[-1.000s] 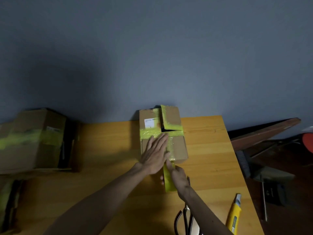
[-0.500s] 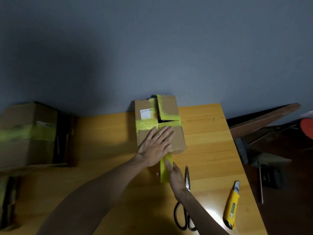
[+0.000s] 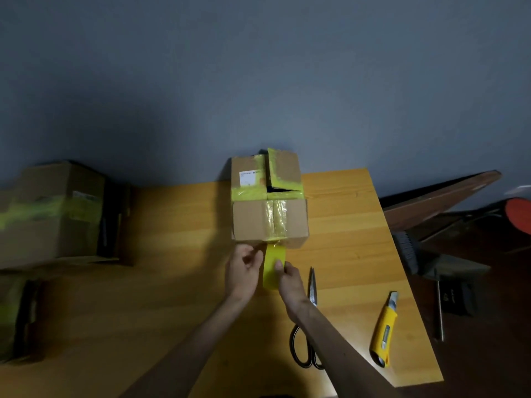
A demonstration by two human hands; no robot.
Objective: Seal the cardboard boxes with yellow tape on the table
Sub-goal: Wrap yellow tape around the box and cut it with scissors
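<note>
A small cardboard box lies on the wooden table, its far flaps edged with yellow tape and partly raised. A strip of yellow tape runs over the box's near top and hangs down in front of it. My right hand grips the strip's lower part, the thumb on top of it. My left hand is just left of the strip below the box's near edge, its fingers curled by the tape's edge; whether they touch it is unclear.
Scissors lie right of my right forearm. A yellow utility knife lies near the table's right edge. A large taped cardboard box stands at the left. Dark clutter lies beyond the right edge.
My left hand has lifted off the box top and come down to the hanging tape. The view has shifted so the box and table sit higher.
</note>
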